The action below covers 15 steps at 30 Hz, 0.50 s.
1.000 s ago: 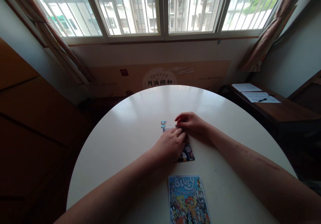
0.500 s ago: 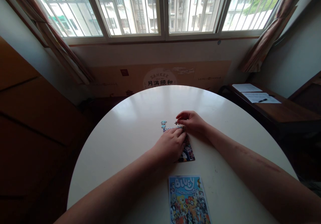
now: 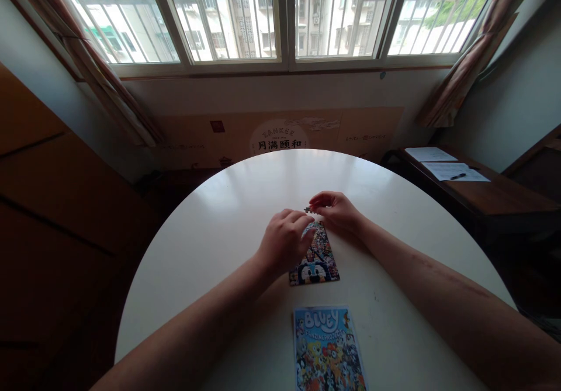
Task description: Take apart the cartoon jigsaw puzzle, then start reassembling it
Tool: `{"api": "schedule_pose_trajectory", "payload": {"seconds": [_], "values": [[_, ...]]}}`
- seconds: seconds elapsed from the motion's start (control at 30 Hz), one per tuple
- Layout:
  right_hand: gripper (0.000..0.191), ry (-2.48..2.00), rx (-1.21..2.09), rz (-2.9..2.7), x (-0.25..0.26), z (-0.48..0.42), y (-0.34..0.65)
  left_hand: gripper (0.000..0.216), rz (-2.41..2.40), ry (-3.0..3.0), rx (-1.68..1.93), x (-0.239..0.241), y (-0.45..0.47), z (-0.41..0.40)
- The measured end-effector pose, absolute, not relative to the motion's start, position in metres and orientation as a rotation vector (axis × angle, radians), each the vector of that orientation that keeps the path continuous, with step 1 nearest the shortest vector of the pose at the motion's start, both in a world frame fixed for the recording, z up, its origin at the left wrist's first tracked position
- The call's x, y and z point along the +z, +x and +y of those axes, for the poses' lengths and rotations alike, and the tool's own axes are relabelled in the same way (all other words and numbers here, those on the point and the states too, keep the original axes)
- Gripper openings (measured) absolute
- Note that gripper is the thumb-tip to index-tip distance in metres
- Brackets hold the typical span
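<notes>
A partly assembled jigsaw puzzle (image 3: 314, 269) lies on the white table, with a dark blue cartoon dog face along its near edge. My left hand (image 3: 287, 236) hovers at its upper left, thumb spread from loosely bent fingers, and covers part of it. Just beyond the far edge, my right hand (image 3: 335, 208) pinches a small puzzle piece (image 3: 308, 210) between thumb and fingers; whether one or several joined pieces are there, I cannot tell. Closer to me lies a Bluey picture sheet (image 3: 328, 350) with many cartoon characters.
The round white table (image 3: 188, 280) fills the middle. At the right, a dark wooden side table (image 3: 517, 192) carries paper sheets (image 3: 456, 172) and a pen (image 3: 458, 176). A printed cardboard panel (image 3: 236, 139) stands below the barred window (image 3: 232, 17).
My left hand has lifted off the puzzle and shifted left, uncovering the dog face and now hiding the loose pieces at the upper left. My right hand has barely moved.
</notes>
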State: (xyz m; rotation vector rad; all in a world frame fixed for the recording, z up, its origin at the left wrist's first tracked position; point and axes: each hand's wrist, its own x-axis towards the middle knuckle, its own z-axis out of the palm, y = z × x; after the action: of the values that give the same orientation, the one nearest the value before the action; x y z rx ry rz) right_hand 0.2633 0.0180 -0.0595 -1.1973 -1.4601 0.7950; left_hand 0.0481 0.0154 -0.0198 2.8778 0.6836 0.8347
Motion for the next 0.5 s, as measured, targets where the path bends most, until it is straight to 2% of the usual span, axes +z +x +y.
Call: {"api": "schedule_pose_trajectory", "payload": {"seconds": [0.13,0.33,0.5], "values": [[0.03,-1.204,0.677,-1.493,-0.057,0.014,0.259,0.014,0.945,2.676,1.044,-0.025,0.038,0.045],[0.021,-1.137,0.414,-1.703,-0.049,0.005,0.243,0.016,1.004,2.593,1.034,-0.031,0.036,0.059],[0.034,-1.087,0.445,-1.689,-0.048,0.002,0.232,0.011,0.942,2.632,1.006,-0.031,0.039,0.053]]}}
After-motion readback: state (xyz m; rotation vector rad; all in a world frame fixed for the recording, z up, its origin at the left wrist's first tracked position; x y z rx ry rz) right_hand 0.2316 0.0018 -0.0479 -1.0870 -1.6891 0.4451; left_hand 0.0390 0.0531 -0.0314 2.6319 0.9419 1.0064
